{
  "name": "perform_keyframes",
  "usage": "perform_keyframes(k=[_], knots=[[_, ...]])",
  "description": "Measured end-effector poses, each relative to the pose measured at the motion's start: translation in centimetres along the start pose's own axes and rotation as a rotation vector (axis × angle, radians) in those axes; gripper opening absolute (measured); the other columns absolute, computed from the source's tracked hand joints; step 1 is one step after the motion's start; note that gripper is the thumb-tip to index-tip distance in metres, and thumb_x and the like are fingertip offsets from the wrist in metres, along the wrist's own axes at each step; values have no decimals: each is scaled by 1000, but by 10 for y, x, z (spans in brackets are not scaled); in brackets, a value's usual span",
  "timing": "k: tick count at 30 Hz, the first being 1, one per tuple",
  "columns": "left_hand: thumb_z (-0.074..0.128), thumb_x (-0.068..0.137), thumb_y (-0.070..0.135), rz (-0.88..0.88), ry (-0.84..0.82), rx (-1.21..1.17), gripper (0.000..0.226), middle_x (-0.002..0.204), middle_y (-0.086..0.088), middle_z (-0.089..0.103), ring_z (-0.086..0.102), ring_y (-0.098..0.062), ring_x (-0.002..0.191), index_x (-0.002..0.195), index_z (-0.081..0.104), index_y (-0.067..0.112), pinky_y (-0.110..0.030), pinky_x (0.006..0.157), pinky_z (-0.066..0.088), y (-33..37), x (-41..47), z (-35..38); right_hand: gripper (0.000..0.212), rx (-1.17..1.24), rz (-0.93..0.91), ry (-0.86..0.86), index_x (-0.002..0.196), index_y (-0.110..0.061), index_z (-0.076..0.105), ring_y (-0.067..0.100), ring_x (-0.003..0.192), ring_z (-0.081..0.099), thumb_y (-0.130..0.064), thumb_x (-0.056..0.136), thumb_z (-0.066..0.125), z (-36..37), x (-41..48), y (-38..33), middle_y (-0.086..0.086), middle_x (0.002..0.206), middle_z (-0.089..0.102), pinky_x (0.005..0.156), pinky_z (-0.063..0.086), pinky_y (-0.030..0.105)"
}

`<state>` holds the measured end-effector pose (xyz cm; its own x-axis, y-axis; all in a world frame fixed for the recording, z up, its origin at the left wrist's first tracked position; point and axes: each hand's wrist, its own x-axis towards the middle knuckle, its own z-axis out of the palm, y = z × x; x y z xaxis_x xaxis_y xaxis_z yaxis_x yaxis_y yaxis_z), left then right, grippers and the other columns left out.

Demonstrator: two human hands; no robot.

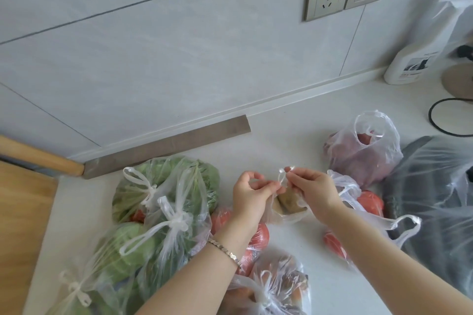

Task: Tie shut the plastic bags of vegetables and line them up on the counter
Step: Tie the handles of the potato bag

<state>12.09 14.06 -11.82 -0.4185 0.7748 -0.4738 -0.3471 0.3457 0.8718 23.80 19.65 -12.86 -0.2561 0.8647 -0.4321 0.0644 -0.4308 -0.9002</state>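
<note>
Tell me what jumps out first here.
Both hands meet at centre: the left hand and right hand pinch the handles of a small bag holding something brown. Knotted bags of greens crowd the counter at left; a spray bottle stands far right.

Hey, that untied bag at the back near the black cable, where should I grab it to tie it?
Take the back bag by its handle loops, coming down from above. They stand upright over the open mouth with nothing covering them, so pinching both there should gather the top ready for a knot.
</note>
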Motion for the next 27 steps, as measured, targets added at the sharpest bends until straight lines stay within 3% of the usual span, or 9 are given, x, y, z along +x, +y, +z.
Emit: perform_keyframes(k=[3,6,10,12,16,19,21,24,27], knots=[[70,74,-6,-109,-46,-18,39,64,-2,71,69,-14,58,102,47,8,-20,56,54,1,2,-2,25,-83,90,-64,61,-19,68,9,38,40,-8,83,63,1,2,4,-4,42,55,39,33,17],[69,74,-6,-178,-91,19,46,75,-5,69,69,-11,57,115,51,6,-17,54,54,2,5,-6,24,-194,94,-174,67,-22,72,8,40,39,-11,85,60,0,1,6,-5,44,56,42,32,19],[72,75,1,-199,-116,147,19,58,0,67,63,-6,49,93,66,-2,-13,51,50,3,9,-6,25,-162,34,-231,67,-22,75,11,62,59,-7,82,62,-3,-4,4,5,67,72,63,45,24],[72,75,1,-147,-113,176,6,46,4,63,60,-3,42,74,66,4,-10,46,46,1,7,-5,20,-208,-18,-195,65,-25,74,3,62,63,-12,79,68,-4,-6,3,-3,66,74,62,47,11],[73,74,4,-12,-92,247,12,48,6,63,60,-2,46,69,63,6,-9,47,45,-5,4,-6,15,-207,-22,-123,70,-11,72,1,52,64,-16,83,65,-3,-4,7,-1,58,71,48,42,6],[74,75,16,88,-172,478,13,67,9,65,60,0,63,69,64,22,-11,62,47,-11,3,-8,16,-222,-14,120,72,-8,68,-3,37,49,-16,84,63,-4,4,15,-5,48,60,46,41,13],[71,77,21,145,-221,647,16,71,13,63,58,0,68,69,59,27,-15,68,47,-15,1,-9,13,-251,27,204,75,-7,68,2,39,48,-16,83,63,-3,9,19,-4,49,56,50,40,23],[65,83,21,335,-170,808,11,70,10,62,58,-4,67,73,60,22,-19,65,46,-18,1,-10,5,-360,15,153,78,-10,67,11,50,51,-15,78,68,4,7,21,-1,60,60,53,42,25],[66,82,14,438,-90,790,6,70,10,62,54,7,60,76,65,12,-3,56,39,-15,4,-10,9,-499,-100,-6,81,-18,70,2,52,52,-11,78,65,3,0,19,-7,62,61,52,40,13]])
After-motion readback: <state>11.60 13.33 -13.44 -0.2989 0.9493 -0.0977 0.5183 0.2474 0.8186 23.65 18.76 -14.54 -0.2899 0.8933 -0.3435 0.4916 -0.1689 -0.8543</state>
